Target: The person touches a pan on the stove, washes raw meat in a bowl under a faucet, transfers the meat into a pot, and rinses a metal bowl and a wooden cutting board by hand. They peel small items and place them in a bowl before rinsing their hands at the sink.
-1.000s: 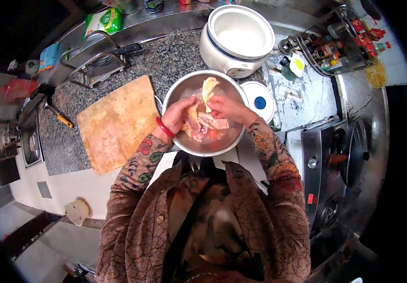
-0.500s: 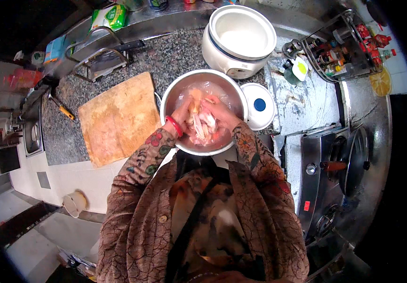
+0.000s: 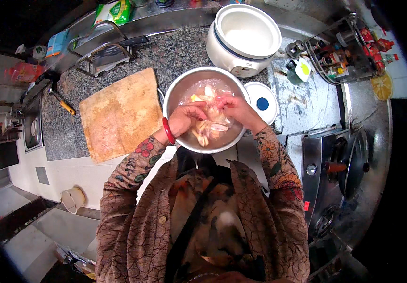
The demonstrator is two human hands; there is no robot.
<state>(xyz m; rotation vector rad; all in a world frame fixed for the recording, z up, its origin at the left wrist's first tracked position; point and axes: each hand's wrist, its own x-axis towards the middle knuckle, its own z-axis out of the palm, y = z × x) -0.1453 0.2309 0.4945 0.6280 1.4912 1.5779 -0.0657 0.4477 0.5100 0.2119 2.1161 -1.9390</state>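
Observation:
A round steel bowl (image 3: 169, 101) holds cloudy, pinkish water and several pale, raw chicken pieces (image 3: 208, 134). Over its left side is my left hand (image 3: 188, 117), fingers curled and closed at the pieces in the middle. My right hand (image 3: 240, 111) reaches in from the right, thumb and fingers bent together on a pale chicken piece. Both sets of fingertips are close to each other above the water. Exactly how much each one grips is partly hidden. A red bangle (image 3: 168, 131) circles my left wrist.
A worn wooden cutting board (image 3: 121, 115) lies left of the bowl. Behind stands an open white cooker (image 3: 220, 42), its lid (image 3: 272, 106) to the bowl's right. A gas stove (image 3: 314, 165) is at right, a bottle rack (image 3: 335, 56) behind it. A yellow-handled tool (image 3: 65, 106) lies far left.
My hands have risen a little out of the water and spread slightly apart. The chicken pieces have shifted, showing more in the bowl's middle. The view has moved slightly.

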